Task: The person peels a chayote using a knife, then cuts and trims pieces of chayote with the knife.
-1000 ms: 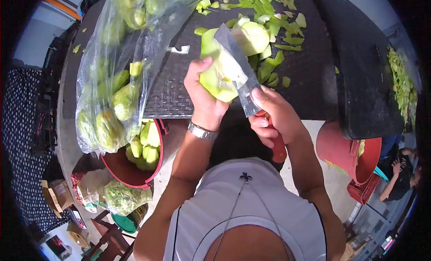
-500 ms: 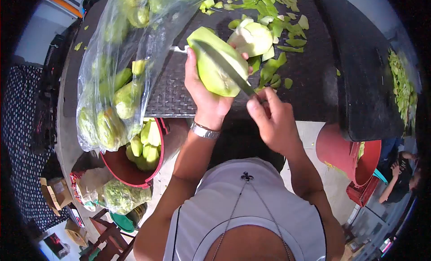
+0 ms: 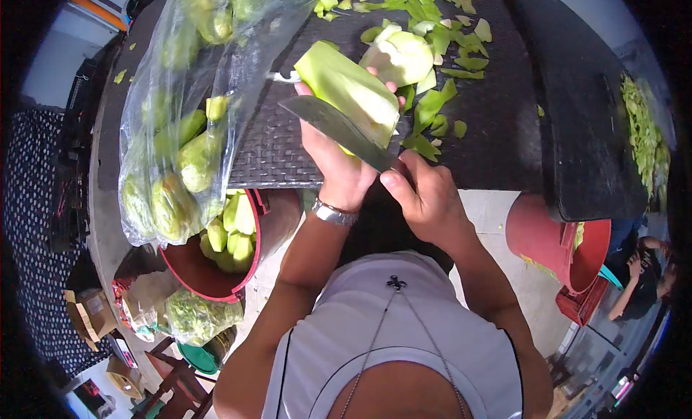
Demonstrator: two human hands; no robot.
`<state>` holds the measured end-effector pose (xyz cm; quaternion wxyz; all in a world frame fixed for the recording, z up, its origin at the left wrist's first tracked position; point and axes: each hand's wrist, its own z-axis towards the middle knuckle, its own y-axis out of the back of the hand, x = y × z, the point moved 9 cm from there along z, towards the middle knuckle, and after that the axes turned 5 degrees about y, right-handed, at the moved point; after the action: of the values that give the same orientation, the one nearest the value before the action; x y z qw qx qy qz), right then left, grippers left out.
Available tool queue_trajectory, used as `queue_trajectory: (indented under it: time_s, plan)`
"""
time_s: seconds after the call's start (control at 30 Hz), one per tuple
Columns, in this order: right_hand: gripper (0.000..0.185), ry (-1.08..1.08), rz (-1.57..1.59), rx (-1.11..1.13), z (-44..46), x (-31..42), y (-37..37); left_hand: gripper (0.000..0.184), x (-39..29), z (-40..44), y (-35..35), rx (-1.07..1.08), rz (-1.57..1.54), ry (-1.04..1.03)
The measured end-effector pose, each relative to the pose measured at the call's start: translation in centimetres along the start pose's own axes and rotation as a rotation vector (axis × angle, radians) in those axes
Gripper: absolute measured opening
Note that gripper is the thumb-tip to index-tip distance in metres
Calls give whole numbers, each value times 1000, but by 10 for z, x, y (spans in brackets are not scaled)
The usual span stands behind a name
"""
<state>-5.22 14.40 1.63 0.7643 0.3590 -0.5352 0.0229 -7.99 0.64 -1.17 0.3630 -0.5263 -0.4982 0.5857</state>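
Note:
My left hand (image 3: 335, 149) is wrapped round a pale green, mostly peeled fruit that looks like a green papaya (image 3: 342, 91), and holds it tilted above the table's near edge. The handle of a broad-bladed knife (image 3: 339, 131) is in my closed right hand (image 3: 430, 203). Its blade lies across the near side of the fruit, over my left palm; whether it touches the flesh I cannot tell. Just beyond my left fingertips, a second peeled fruit (image 3: 404, 56) rests on the dark woven table (image 3: 277, 159). Strips of green peel (image 3: 432, 105) are scattered beside it.
Several whole fruits lie in a clear plastic bag (image 3: 241, 95) hanging over the table's left edge. Below it, a red bucket (image 3: 249, 275) holds peeled pieces. Another red bucket (image 3: 530, 232) stands at right, near a black chair back (image 3: 591, 167). A person (image 3: 638, 275) is at far right.
The knife blade has moved from across the fruit's upper face to its near, lower-left side. The fruit has turned slightly in my left hand.

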Motion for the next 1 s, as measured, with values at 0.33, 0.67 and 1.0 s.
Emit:
queue_trajectory:
  time_s: [0.33, 0.67, 1.0]
  plan:
    - [47, 91, -6, -134, 10, -6, 2, 73, 10, -10, 1, -12, 114, -102]
    - [52, 95, -49, -34, 9, -5, 10, 87, 2, 3, -13, 220, -110, 161]
    - [43, 51, -200, -80, 3, -3, 12, 82, 5, -4, 3, -14, -47, 1]
